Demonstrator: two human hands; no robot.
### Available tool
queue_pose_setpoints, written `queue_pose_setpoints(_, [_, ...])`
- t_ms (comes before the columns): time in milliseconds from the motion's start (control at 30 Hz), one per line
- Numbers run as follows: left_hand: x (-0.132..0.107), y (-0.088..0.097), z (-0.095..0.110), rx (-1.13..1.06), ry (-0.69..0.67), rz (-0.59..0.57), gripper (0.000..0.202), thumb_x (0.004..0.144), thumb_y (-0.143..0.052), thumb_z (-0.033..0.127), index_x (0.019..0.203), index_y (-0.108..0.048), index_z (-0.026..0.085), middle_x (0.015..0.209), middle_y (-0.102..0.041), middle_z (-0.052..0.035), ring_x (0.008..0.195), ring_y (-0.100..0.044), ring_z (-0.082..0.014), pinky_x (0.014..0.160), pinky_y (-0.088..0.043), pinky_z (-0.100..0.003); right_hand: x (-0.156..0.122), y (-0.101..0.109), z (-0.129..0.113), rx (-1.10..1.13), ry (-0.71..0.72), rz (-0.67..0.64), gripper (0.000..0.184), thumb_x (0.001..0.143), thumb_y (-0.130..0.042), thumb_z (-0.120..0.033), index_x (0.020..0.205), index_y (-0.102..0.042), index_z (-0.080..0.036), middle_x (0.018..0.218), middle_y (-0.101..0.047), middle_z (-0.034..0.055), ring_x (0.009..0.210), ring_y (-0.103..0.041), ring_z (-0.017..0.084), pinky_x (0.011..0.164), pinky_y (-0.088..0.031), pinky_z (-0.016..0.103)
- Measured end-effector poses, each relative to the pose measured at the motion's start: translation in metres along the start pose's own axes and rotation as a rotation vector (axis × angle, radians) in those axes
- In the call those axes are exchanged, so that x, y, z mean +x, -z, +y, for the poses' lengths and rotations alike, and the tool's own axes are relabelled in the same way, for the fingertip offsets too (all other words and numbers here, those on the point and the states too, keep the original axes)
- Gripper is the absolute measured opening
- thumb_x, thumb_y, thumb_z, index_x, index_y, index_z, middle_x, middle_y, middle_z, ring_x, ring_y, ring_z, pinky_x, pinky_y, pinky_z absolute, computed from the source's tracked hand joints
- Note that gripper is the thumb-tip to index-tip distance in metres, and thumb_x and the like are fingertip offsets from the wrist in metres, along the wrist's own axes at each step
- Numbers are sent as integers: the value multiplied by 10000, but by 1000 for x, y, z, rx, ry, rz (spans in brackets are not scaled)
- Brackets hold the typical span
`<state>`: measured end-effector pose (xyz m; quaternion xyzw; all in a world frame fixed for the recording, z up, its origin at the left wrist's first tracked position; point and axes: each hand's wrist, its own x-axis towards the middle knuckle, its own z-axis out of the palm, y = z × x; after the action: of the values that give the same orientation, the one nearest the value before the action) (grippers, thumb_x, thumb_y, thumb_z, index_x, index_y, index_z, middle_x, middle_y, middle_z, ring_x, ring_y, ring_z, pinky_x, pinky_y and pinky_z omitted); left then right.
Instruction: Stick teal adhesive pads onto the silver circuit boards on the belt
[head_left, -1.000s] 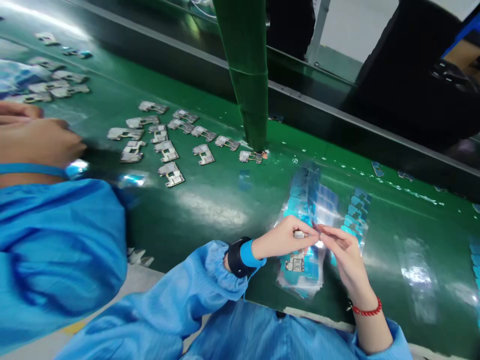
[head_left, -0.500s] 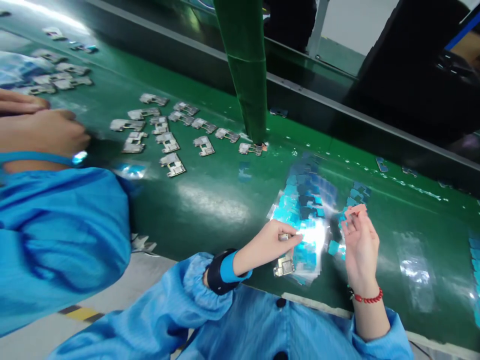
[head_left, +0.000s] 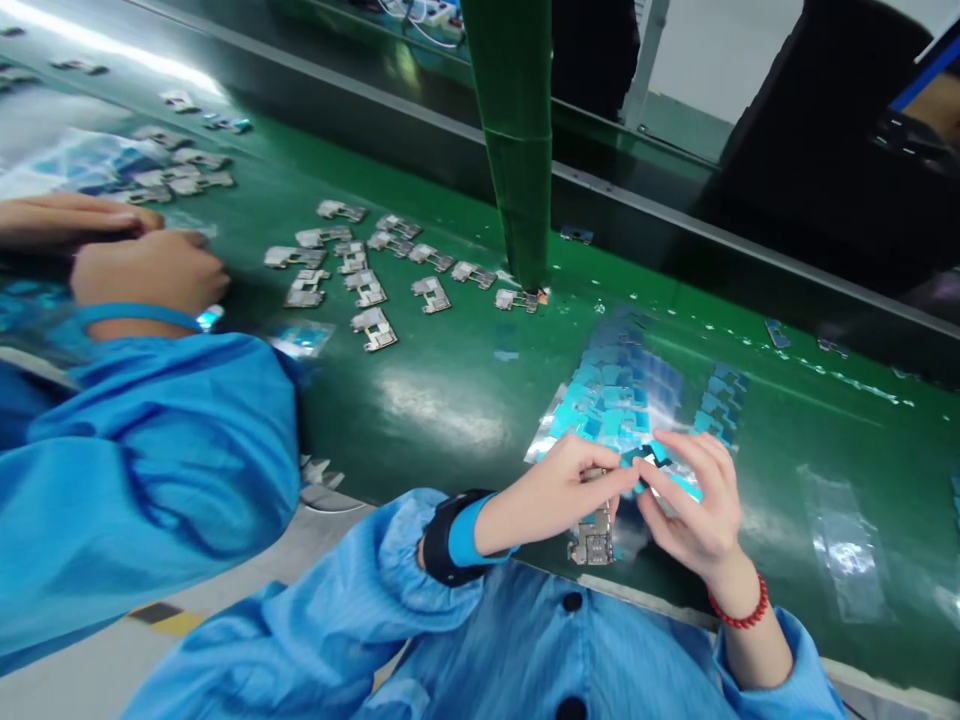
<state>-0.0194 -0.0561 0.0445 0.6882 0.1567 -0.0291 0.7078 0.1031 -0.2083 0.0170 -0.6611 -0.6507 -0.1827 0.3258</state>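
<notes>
My left hand [head_left: 561,492] is closed around a small metal circuit board [head_left: 592,540] that hangs below its fingers near the front edge of the green belt [head_left: 435,400]. My right hand [head_left: 694,505] pinches a small blue sticker [head_left: 651,456] at its fingertips, touching the left hand's fingertips over the board. Both hands hover over a clear sheet of blue stickers [head_left: 615,390] lying on the belt.
Several loose metal boards [head_left: 360,275] lie spread on the belt to the left. A co-worker's hands [head_left: 142,265] and blue sleeve [head_left: 142,470] work at the left. A green post [head_left: 517,150] stands on the belt. Another sticker sheet [head_left: 844,550] lies at the right.
My right hand moved away to the sticker sheet, then came back to the left hand with a blue sticker. The left hand kept holding the board.
</notes>
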Motion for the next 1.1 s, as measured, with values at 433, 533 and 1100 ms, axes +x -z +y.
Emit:
queue_pose_setpoints(433, [25,34,5,71,-62,-165,368,854,-523,262,502,-551,158,480,-569,-5,437,-466,-79,446,-337,-202,7,18,29,904,-1139,-99,153,766,-769,-342,777,-745,-191,644,-689,24,550,-666,142,548,-576,235])
queue_pose_setpoints(533, [29,35,2,70,-49,-175,361,846,-533,252,499,-556,156,476,-551,5,438,-452,-74,446,-330,-201,12,16,25,835,-1104,-93,98,761,-767,-288,745,-738,-196,630,-692,16,522,-658,132,507,-555,210])
queue_pose_setpoints(1100, [31,25,-14,-534,168,159,295,895,-559,170,1181,-633,177,789,-683,3,876,-703,-160,777,-574,-250,6,7,17,692,-1261,203,115,728,-818,-263,800,-740,-217,586,-658,-17,474,-628,110,493,-549,202])
